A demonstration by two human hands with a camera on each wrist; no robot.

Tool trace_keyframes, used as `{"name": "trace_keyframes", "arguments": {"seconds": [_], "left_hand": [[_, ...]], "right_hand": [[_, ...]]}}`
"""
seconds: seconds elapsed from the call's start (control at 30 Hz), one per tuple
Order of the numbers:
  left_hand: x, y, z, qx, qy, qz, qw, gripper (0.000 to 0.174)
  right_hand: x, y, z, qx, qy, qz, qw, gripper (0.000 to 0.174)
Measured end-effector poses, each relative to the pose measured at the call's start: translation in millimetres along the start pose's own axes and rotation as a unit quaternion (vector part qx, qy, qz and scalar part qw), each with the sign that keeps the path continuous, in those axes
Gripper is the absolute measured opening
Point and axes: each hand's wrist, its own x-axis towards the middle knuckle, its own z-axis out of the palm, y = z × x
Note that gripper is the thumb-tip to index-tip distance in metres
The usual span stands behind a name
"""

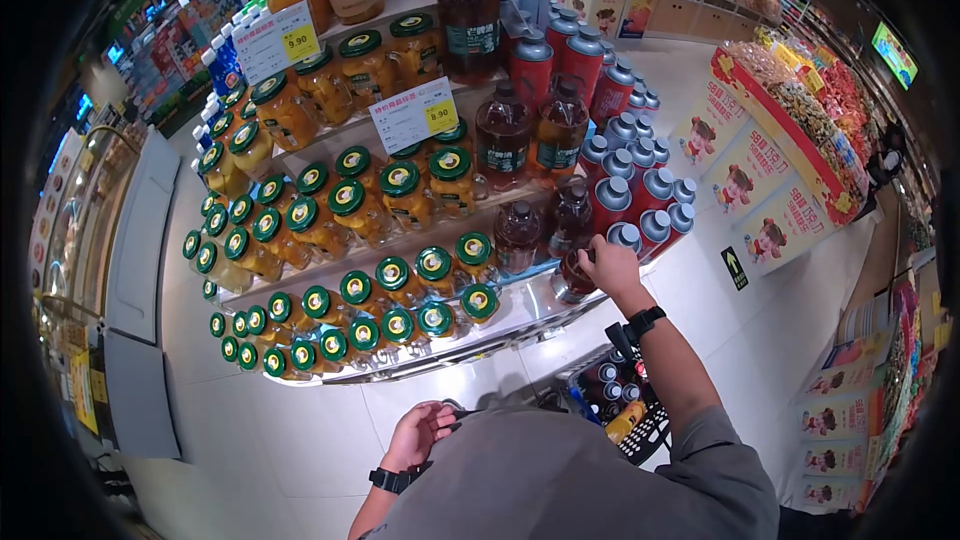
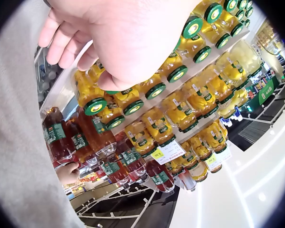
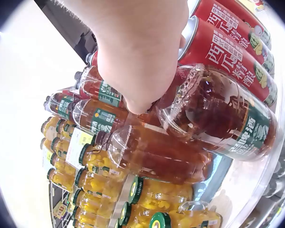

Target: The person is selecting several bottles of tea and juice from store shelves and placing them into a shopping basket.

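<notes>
At the lower right of the stepped shelf, my right hand (image 1: 612, 268) grips the top of a large plastic beer bottle (image 3: 223, 114). The bottle holds dark brown liquid and has a green label; the fingers hide its cap. Another brown bottle (image 3: 156, 154) stands right beside it, and red cans (image 3: 228, 57) are lined up on its other side. My left hand (image 1: 422, 432) hangs in front of the body with loosely bent fingers and holds nothing. In the left wrist view that hand (image 2: 133, 38) overlaps the green-lidded fruit jars (image 2: 194, 47).
Below the right arm is a shopping basket (image 1: 655, 420) containing several dark bottles and a yellow item. Price cards (image 1: 413, 116) stand on the shelf tiers. To the right, a red-edged display bin (image 1: 785, 125) holds packaged snacks. White floor tiles (image 1: 270, 430) surround the shelf.
</notes>
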Motion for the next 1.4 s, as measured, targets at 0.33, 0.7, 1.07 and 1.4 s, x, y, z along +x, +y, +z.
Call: {"name": "trace_keyframes", "arguments": {"seconds": [0.33, 0.7, 1.07, 1.4], "left_hand": [[22.0, 6.6, 14.3, 0.06, 0.007, -0.009, 0.998, 0.026], [43.4, -0.1, 48.7, 0.168, 0.051, -0.043, 0.984, 0.025], [59.7, -26.2, 147.9, 0.429, 0.175, -0.092, 0.881, 0.033], [34.1, -62.7, 143.7, 0.409, 0.244, -0.209, 0.854, 0.041]], "right_hand": [[-35.3, 26.6, -21.5, 0.126, 0.072, 0.064, 0.987, 0.033], [-230.4, 220.5, 38.1, 0.137, 0.074, 0.431, 0.889, 0.02], [-420.2, 356.2, 229.4, 0.221, -0.17, 0.631, 0.724, 0.029], [-408.5, 317.3, 373.5, 0.304, -0.349, 0.579, 0.671, 0.044]]}}
